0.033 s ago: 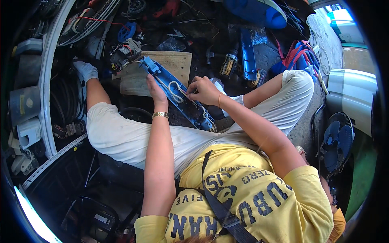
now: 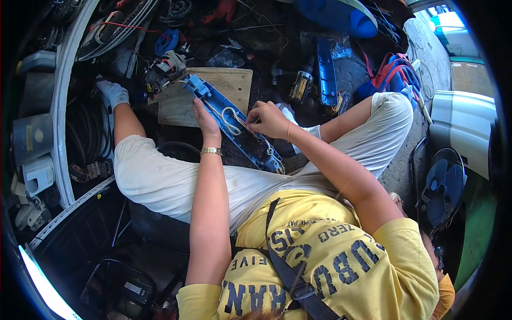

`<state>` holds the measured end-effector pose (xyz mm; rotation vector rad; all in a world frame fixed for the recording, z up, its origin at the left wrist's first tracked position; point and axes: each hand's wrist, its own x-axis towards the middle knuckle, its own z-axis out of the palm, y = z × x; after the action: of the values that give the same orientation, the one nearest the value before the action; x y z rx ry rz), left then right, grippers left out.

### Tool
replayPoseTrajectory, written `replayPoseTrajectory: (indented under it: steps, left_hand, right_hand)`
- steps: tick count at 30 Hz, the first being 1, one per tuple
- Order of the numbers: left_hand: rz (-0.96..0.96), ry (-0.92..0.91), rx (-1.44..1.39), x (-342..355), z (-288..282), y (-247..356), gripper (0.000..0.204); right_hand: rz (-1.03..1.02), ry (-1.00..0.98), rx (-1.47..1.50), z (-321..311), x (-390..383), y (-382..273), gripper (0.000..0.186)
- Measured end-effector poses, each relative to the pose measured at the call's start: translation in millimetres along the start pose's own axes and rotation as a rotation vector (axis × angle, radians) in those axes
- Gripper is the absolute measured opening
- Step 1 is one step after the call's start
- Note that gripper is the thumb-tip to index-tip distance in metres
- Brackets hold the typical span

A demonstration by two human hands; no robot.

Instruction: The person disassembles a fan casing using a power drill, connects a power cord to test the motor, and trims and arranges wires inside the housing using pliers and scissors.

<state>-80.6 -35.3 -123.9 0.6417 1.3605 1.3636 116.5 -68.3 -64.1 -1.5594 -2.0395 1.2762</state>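
Observation:
A long, narrow blue plastic housing lies slantwise between my legs, its open side facing up. A looped white cable runs inside it, with thinner wires toward the near end. My left hand is against the housing's left edge, thumb up along the wall, gripping it; the other fingers are hidden beneath. Over the right edge, my right hand has its fingertips pinched together at the wires. At the far end, a motor with wires sits beside the housing, by a wooden board.
A cordless drill, a hammer and a second blue plastic strip lie on the floor ahead right. Further right are a blue-and-red bag and a dark fan. Pliers lie beyond the board.

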Motion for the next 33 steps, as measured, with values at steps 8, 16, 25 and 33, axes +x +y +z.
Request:
replayPoseTrajectory:
  steps: [8,16,25,33]
  left_hand:
    - [-0.042,-0.008,-0.024,-2.7,2.5,3.0,0.061]
    - [-0.044,-0.001,-0.019,0.5,0.3,-2.0,0.062]
    - [-0.051,0.003,-0.021,2.7,-6.5,-4.9,0.064]
    - [-0.137,-0.068,-0.121,-10.0,17.9,11.2,0.064]
  right_hand:
    - [-0.009,0.003,0.076,-0.9,-0.5,1.8,0.013]
    - [-0.043,0.081,0.03,0.5,-3.4,-7.6,0.014]
    - [0.123,0.661,0.65,-86.7,43.2,74.4,0.027]
    - [0.965,0.949,-0.192,-146.6,-12.0,263.9,0.066]
